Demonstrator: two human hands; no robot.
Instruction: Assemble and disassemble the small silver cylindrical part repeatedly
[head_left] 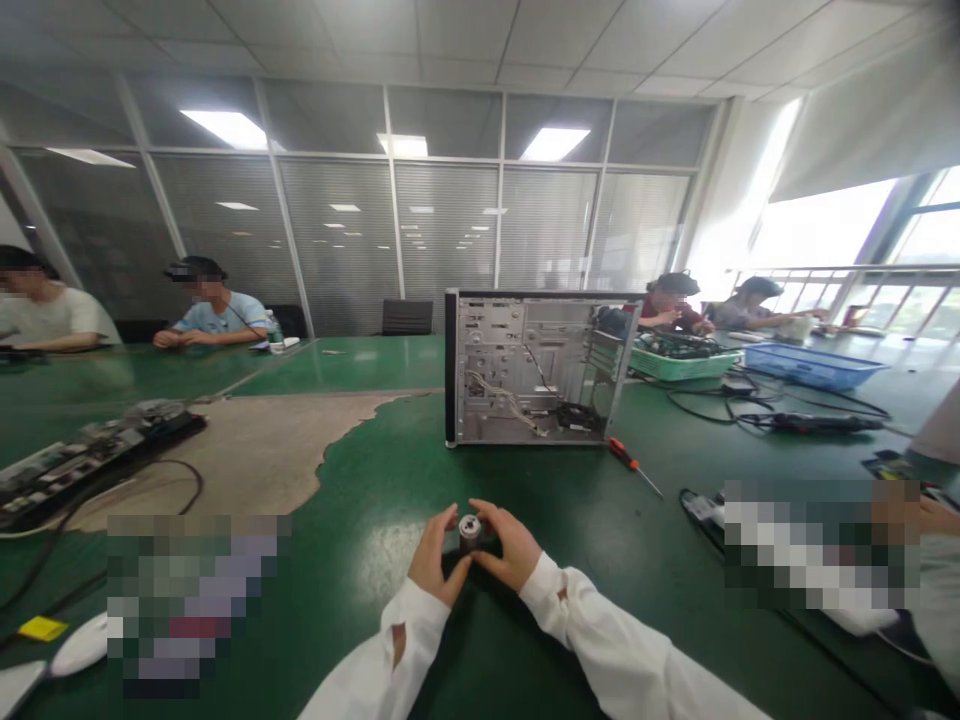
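Note:
A small metal cylinder [469, 535], motor-like with dark marks on its round top, stands upright between my two hands, low in the middle of the view. My right hand [514, 545] curls around its right side, index finger at the top rim and thumb near the base. On the other side, my left hand [433, 555] has index finger and thumb spread, with a narrow gap to the cylinder. The thumbs almost meet in front of it. Beyond the hands stands an opened computer case [540, 370] with loose wires and a black fan inside.
An orange-handled screwdriver [634, 465] lies right of the case. Green [679, 368] and blue [814, 365] baskets stand at right. A circuit board assembly [97, 455] and a bare brownish patch [255, 450] are on the left of the green table [360, 630]. Several people sit around it.

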